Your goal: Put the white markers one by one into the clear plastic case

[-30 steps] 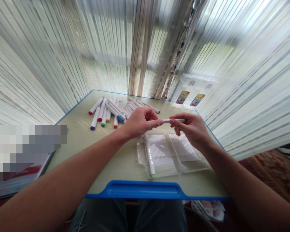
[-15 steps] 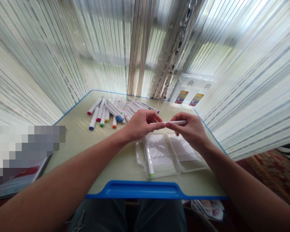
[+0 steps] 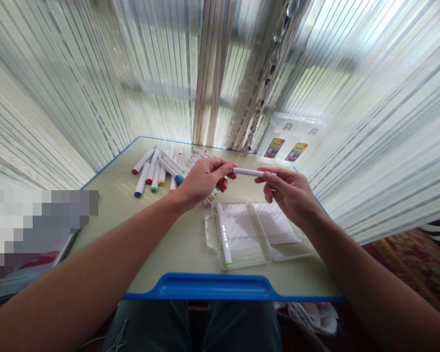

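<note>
A white marker (image 3: 248, 172) is held level above the table between both hands. My left hand (image 3: 209, 177) pinches its left end, and my right hand (image 3: 288, 188) grips the right end between thumb and fingers. The end colours are covered by the fingers. Below lies an open clear plastic case (image 3: 246, 234), with a single white marker with a lime-green end (image 3: 225, 237) along its left side. Behind my left hand spreads a loose pile of white markers (image 3: 157, 168) with coloured ends, partly hidden by that hand.
The pale table (image 3: 161, 244) has a blue rim and a blue tray groove (image 3: 216, 287) at its front edge. A clear case with two labels (image 3: 288, 146) stands at the back right against string curtains (image 3: 161, 73). A dark-edged flat object (image 3: 33, 274) lies at the left.
Both hands have risen slightly, and my left hand has shifted left along the marker to its end. More of the marker's middle now shows between the hands.
</note>
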The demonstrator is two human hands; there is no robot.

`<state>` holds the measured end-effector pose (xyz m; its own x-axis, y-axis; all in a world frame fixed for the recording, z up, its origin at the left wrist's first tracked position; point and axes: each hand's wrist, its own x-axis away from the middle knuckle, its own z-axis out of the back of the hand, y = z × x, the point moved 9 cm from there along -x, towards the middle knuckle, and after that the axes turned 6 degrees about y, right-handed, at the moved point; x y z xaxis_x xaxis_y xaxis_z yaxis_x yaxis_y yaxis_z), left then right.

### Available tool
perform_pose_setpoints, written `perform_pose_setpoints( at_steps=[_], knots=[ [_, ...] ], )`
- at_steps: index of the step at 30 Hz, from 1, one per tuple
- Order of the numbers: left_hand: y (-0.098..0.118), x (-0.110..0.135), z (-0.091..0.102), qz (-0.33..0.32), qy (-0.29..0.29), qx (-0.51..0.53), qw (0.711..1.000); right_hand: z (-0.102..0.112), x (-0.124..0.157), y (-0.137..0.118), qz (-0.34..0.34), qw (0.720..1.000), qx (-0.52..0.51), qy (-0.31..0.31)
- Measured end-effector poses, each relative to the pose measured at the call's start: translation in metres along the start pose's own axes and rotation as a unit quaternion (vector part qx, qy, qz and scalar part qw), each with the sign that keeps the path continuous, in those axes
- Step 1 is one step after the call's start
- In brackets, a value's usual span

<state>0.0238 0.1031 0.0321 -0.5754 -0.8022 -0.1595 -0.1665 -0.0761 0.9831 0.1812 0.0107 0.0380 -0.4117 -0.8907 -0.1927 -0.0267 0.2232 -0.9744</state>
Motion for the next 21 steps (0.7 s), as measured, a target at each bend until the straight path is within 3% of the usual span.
perform_pose_setpoints(
  at_steps=[7,21],
  knots=[
    [-0.0026,-0.0009,0.0023,0.041,0.010,0.071,0.997,-0.0020,0.0007,0.0000,-0.036,0.997,-0.066,-0.012],
    [-0.0010,-0.0002,0.0000,0.031,-0.014,0.113,0.993,0.0010,-0.0021,-0.0026,-0.027,0.997,-0.077,-0.004]
  ],
)
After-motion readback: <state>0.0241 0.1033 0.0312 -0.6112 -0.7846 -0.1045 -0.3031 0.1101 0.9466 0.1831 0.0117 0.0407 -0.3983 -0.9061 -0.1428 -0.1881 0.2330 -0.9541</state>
